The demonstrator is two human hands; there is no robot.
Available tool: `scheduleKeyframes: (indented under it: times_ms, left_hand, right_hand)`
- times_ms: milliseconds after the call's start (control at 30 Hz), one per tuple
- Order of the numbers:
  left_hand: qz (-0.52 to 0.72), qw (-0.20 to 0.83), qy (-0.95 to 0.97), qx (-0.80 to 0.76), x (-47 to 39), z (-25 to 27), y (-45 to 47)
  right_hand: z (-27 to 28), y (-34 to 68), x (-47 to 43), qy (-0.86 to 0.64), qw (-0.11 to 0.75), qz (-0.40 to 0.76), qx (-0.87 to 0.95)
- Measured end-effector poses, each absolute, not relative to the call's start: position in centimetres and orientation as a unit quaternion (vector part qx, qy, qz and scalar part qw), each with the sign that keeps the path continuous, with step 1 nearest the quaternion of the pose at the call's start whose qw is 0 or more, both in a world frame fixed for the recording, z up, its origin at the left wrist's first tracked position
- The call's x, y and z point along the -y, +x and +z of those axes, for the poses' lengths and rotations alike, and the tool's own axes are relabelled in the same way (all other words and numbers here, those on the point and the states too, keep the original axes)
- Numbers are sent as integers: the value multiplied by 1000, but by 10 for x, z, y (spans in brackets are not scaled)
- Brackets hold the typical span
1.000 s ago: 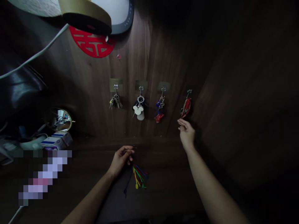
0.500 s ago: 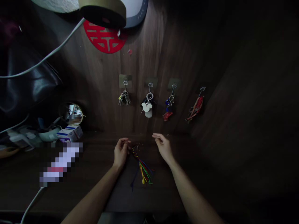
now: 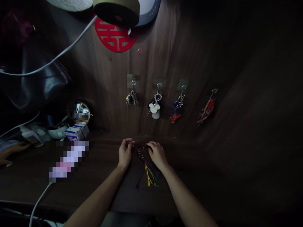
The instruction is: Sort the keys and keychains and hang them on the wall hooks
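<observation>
A braided keychain (image 3: 141, 154) of black and yellow cord lies on the dark wooden desktop. Loose strands in yellow, green, red and blue, with knotted ends, fan out from it towards me. At its upper end, my left hand (image 3: 125, 154) is closed in a pinch by the cord's top, which is dark and hard to see. On the other side, my right hand (image 3: 158, 155) bends over the same end, thumb and fingers drawn together near a small metallic bit. Whatever lies between the right fingertips is hidden.
Hooks on the back panel hold a key bunch (image 3: 132, 98), keys with a white mouse-shaped tag (image 3: 154, 108), a blue and red keychain (image 3: 176, 110) and a reddish strap (image 3: 207, 111). Leftward are a round mirror (image 3: 81, 110), boxes (image 3: 77, 131), bottles and a white cable (image 3: 39, 201).
My right hand has moved left and in to the keychain's upper end, its fingers curling. My left hand stays beside the cord. The whole view has shifted slightly.
</observation>
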State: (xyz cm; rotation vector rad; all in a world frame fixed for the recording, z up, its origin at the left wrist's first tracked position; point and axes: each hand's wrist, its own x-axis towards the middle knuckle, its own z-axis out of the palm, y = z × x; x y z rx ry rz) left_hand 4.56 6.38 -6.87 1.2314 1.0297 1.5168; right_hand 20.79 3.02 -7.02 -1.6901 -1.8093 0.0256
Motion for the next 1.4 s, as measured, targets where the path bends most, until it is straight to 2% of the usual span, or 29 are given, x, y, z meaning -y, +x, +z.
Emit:
scheduleKeyframes:
  times_ms: [200,333,567,667,767,1033,1267,1400]
  left_hand:
    - [607,456,500,-416,-63,-68,46]
    - [599,448,512,-423,-61,-68,46]
    - [543,460,583,-391,-57,-67,51]
    - [509,455,629,-373,-52,-64,52]
    - [486,456,660,-346,-47,-59,52]
    - [468,513,653,-301,-39,-56,57]
    - [480,478,658,-329,-40,-60,55]
    - [487,535,609,-326,-43,-61,57]
  right_hand:
    - [-70,208,-29,-652,296,-38,697]
    - [-71,210,-30,-646,325,-22,690]
    - [-75,213,-29,-585,525,211,581]
    - [-70,208,-29,-540,582,320,517]
    - [-65,204,-28,-506,620,376,467]
    - [-59,201,-25,-482,648,401,433]
    - [-53,196,-21,-461,638,426,446]
    - [-48,196,-20,-414,654,469,426]
